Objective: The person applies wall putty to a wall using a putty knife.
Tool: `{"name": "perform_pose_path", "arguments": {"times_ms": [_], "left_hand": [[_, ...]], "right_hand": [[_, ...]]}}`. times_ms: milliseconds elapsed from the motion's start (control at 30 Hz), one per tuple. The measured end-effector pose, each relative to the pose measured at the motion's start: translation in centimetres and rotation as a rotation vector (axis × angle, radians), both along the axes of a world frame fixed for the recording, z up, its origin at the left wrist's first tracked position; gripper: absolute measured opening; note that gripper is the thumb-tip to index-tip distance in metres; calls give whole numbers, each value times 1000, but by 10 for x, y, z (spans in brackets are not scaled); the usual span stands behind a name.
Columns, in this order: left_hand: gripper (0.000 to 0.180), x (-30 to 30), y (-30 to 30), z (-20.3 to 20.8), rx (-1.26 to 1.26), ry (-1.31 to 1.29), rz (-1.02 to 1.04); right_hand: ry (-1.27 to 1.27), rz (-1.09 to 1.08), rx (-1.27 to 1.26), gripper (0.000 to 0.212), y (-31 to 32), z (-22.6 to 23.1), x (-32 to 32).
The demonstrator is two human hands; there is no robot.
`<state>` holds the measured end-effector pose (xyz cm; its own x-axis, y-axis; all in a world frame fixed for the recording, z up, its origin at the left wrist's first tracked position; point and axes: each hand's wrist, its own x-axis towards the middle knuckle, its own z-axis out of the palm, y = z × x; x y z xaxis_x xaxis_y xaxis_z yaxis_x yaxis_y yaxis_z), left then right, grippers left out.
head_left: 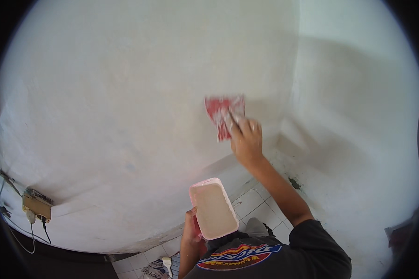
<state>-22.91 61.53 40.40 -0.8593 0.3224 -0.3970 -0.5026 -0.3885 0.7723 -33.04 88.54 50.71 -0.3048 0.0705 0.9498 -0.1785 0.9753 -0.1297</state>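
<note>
R hand (247,142): grip clamped on red spreader (214,105), smeared white, up at pale wall (125,93); contact unclear. L hand (189,228): grip clamped on L side of pink rect. tub (206,182) w/ beige paste (214,210), below spreader.

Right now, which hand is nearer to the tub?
Left: the left hand grips the tub by its left side. The right hand is farther off, up and to the right in the picture, holding the red scraper.
</note>
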Motion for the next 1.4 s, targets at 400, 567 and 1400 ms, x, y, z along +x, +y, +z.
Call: {"name": "perform_pose_path", "arguments": {"times_ms": [400, 567, 1400], "left_hand": [[46, 1, 0, 15, 100, -9, -9], [44, 4, 4, 12, 136, 49, 44], [65, 19, 31, 26, 236, 105, 34]], "right_hand": [[-13, -40, -5, 45, 12, 51, 5], [-70, 186, 24, 45, 12, 44, 50], [-170, 287, -51, 26, -4, 25, 74]]}}
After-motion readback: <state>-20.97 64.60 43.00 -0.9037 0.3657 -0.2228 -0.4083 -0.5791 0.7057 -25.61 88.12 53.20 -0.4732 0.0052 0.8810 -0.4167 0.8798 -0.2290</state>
